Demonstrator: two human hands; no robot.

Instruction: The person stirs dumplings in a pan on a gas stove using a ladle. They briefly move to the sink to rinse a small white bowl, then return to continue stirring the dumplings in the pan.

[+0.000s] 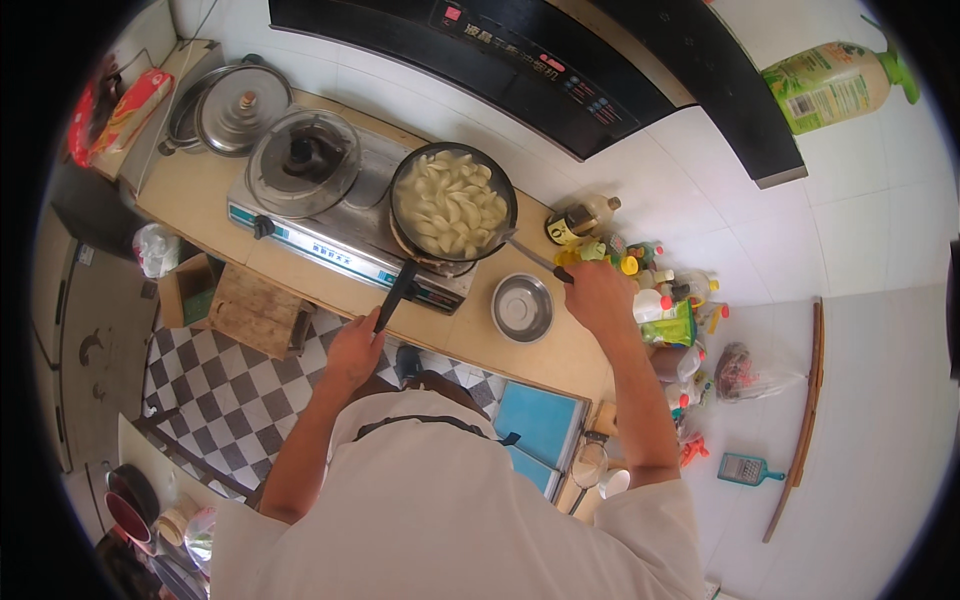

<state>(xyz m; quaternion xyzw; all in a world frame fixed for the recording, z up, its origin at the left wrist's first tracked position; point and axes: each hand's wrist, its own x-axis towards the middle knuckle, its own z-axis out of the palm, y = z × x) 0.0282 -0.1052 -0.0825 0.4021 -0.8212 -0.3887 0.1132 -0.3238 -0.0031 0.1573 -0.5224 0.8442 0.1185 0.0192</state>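
Note:
A black frying pan [511, 180] sits on the right burner of a two-burner gas stove [322, 247], filled with pale dumplings [450, 202] in cloudy liquid. My left hand [355, 351] is closed around the pan's black handle [395, 296], which points towards me. My right hand [600, 292] grips the black handle of a metal spatula [536, 253]; its head rests at the pan's right rim, partly over the dumplings. An empty stainless steel bowl [523, 307] stands on the counter between the pan and my right forearm.
A glass lid [330, 187] covers the left burner area. Farther left stands a steel pot with a metal lid [259, 112]. Bottles, one being a soy sauce bottle [568, 225], crowd the counter along the right wall. A black range hood [480, 52] hangs above the stove's back. A grater [742, 469] hangs at right.

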